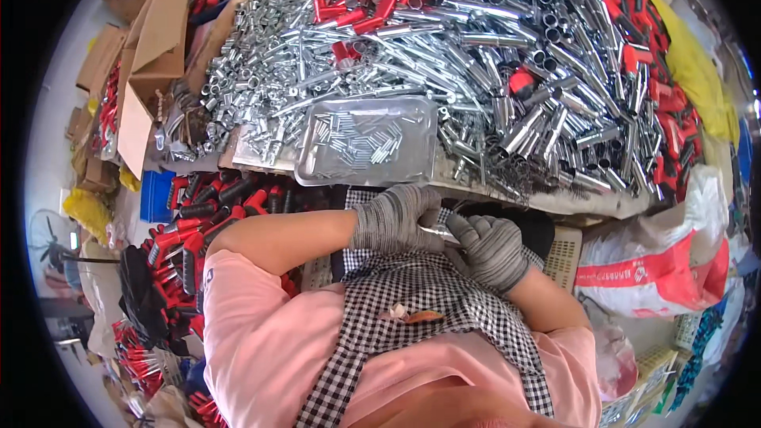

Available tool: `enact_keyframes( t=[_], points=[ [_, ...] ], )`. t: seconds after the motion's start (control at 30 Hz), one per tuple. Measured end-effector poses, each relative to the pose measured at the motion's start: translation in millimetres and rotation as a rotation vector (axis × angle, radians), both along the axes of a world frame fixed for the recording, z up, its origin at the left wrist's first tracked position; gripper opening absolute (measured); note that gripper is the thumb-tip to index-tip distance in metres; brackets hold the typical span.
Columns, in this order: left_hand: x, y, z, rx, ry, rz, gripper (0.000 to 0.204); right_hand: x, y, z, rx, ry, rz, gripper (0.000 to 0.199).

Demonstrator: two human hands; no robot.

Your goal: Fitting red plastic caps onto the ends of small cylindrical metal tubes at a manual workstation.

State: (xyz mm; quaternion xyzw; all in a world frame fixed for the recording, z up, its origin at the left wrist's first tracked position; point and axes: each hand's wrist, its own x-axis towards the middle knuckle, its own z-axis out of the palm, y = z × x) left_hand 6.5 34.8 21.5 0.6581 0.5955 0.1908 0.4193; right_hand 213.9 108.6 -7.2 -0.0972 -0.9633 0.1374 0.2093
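Note:
Both my hands, in grey knitted gloves, meet in front of my checked apron, just below the edge of the work table. A shiny metal piece [435, 231], which looks like a small tube, shows between them. My left hand [395, 219] is closed around its left end, and the fingers of my right hand [493, 249] curl over its right end. Most of the piece is hidden by the gloves. Just beyond my left hand, a clear plastic tray [304, 160] holds several short metal pins [357, 143] at the table's front edge.
Heaped on the table are chrome tubes [523, 131], small metal fittings [261, 55] and red sleeves [384, 8]. Red and black handles [186, 242] pile up at left beside a blue bin [156, 196]. A white and red sack [650, 269] stands at right. Cardboard boxes [162, 32] sit far left.

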Motion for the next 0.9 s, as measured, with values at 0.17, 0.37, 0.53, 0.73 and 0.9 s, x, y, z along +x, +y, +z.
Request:
enact_keyframes(
  t=[0.17, 0.37, 0.53, 0.73, 0.9],
  points=[
    [-26, 2, -4, 0.079, 0.022, 0.093, 0.038, -7, 23, 0, -0.208, 0.033, -0.031, 0.066],
    [-69, 22, -20, 0.353, -0.04, -0.051, 0.024, -20, 27, -8, -0.565, -0.14, 0.087, 0.052],
    [-187, 107, 22, 0.162, 0.335, 0.914, 0.055, -24, 10, -9, -0.992, -0.03, 0.012, 0.052],
    [-240, 135, -21, 0.04, 0.493, 0.934, 0.097, -31, -1, -1, -1.047, 0.004, 0.008, 0.06],
    [-227, 68, -6, 0.507, -0.756, 0.692, 0.065, -27, -20, -16, -1.37, 0.24, -0.038, 0.056]
  ],
)
